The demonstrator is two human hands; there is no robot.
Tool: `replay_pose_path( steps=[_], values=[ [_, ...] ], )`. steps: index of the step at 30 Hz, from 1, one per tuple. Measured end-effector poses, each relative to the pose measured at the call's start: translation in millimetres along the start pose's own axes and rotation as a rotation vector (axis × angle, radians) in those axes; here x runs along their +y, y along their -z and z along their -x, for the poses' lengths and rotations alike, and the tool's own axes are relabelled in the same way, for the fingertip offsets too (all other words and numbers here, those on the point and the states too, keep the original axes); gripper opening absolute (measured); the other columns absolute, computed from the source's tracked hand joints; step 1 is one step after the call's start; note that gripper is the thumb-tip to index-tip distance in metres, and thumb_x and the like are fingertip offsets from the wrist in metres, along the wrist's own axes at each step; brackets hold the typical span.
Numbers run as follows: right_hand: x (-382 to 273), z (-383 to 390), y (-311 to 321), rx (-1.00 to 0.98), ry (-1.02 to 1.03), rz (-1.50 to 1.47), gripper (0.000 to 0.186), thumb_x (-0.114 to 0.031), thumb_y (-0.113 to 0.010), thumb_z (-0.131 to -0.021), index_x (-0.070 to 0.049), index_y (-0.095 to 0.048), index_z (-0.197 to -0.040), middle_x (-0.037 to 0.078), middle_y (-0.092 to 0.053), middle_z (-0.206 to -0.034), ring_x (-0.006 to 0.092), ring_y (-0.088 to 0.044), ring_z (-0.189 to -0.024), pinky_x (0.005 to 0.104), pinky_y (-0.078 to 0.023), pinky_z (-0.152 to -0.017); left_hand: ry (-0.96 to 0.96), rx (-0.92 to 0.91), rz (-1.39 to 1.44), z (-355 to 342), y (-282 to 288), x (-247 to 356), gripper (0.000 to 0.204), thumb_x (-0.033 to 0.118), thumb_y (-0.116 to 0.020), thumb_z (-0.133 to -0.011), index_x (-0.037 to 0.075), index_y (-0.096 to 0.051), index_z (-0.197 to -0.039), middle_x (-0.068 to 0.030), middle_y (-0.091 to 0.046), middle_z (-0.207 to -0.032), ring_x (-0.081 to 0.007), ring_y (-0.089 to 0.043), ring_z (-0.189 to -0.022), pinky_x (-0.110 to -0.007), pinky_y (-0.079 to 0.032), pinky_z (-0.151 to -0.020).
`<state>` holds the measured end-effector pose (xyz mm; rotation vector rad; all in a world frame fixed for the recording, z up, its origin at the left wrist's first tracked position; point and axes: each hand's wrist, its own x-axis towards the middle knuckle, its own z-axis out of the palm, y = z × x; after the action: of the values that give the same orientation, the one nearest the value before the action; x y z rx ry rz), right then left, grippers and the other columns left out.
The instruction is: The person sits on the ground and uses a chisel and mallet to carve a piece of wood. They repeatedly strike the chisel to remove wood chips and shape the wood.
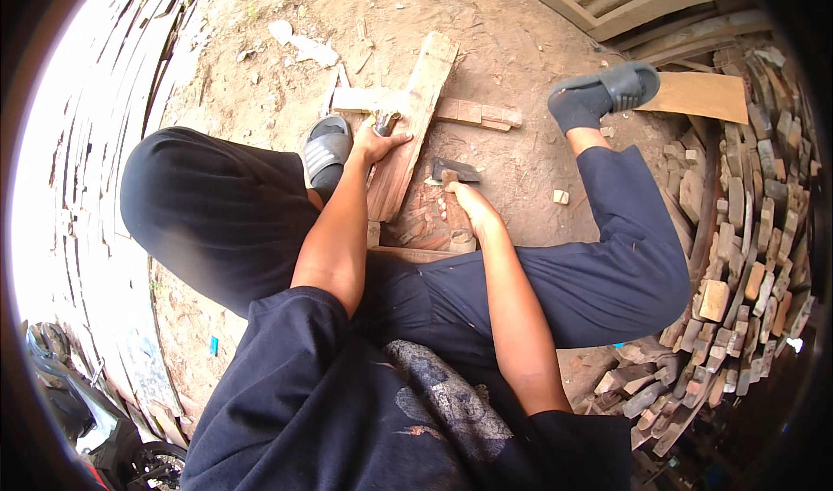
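My left hand [375, 143] is closed around a short, shiny dark metal piece [387, 124] against a rough wooden plank [406, 157]; its exact kind is hard to make out. The plank slants away from me, lying across a shorter wood piece [473, 112]. To the right of the plank, my right hand [469, 203] is closed on a hatchet-like tool with a wooden handle [459, 222] and a dark, flat head [457, 171]. That head is low over the dirt, apart from the metal piece. My fingertips are partly hidden on both hands.
I sit with legs spread, a grey slide sandal [636, 86] on the right foot and another [328, 144] beside the plank. Stacked wood offcuts [737, 274] line the right side. A brown board [698, 97] lies near the right foot. A motorcycle [104, 430] stands at lower left.
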<state>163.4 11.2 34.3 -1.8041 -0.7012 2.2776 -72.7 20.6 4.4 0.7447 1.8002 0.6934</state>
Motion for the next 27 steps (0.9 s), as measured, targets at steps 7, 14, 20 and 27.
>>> replay_pose_path(
  steps=[7, 14, 20, 27],
  values=[
    [0.7, -2.2, -1.3, 0.038, -0.007, 0.004, 0.018, -0.015, -0.043, -0.089, -0.003, -0.051, -0.099, 0.007, -0.055, -0.067, 0.0177, -0.055, -0.053, 0.0329, -0.051, -0.049, -0.026, 0.001, 0.038, 3.0, -2.9, 2.0, 0.075, 0.035, -0.09, -0.06, -0.001, -0.057, -0.118, -0.0134, -0.065, -0.114, -0.0231, -0.061, -0.104, -0.033, -0.047, -0.093],
    [0.6, -11.9, 6.0, -0.015, -0.049, -0.02, 0.019, -0.015, -0.044, -0.085, -0.006, -0.049, -0.101, 0.007, -0.054, -0.067, 0.0176, -0.053, -0.052, 0.0317, -0.049, -0.047, -0.034, -0.019, 0.162, -21.4, -23.0, -28.4, 0.08, 0.04, -0.088, -0.063, -0.003, -0.056, -0.122, -0.0168, -0.064, -0.112, -0.024, -0.062, -0.102, -0.034, -0.05, -0.089],
    [2.0, -8.6, -0.3, 0.032, -0.085, 0.099, 0.033, -0.035, -0.047, -0.096, -0.003, -0.052, -0.101, 0.008, -0.057, -0.073, 0.0185, -0.057, -0.059, 0.0344, -0.052, -0.053, 0.052, 0.045, 0.059, -30.5, -33.6, -43.3, 0.08, 0.04, -0.089, -0.061, 0.003, -0.056, -0.124, -0.0152, -0.062, -0.118, -0.0245, -0.061, -0.105, -0.035, -0.049, -0.092],
    [14.5, -25.6, 11.0, 0.255, -0.006, 0.831, 0.065, -0.047, -0.057, -0.084, 0.008, -0.057, -0.12, 0.032, -0.051, -0.127, 0.039, -0.047, -0.126, 0.0389, -0.037, -0.105, 0.054, 0.303, 0.167, 13.5, -25.9, 11.0, 0.076, 0.049, -0.085, -0.061, -0.005, -0.063, -0.11, -0.0207, -0.068, -0.105, -0.0296, -0.065, -0.099, -0.036, -0.048, -0.088]
  ],
)
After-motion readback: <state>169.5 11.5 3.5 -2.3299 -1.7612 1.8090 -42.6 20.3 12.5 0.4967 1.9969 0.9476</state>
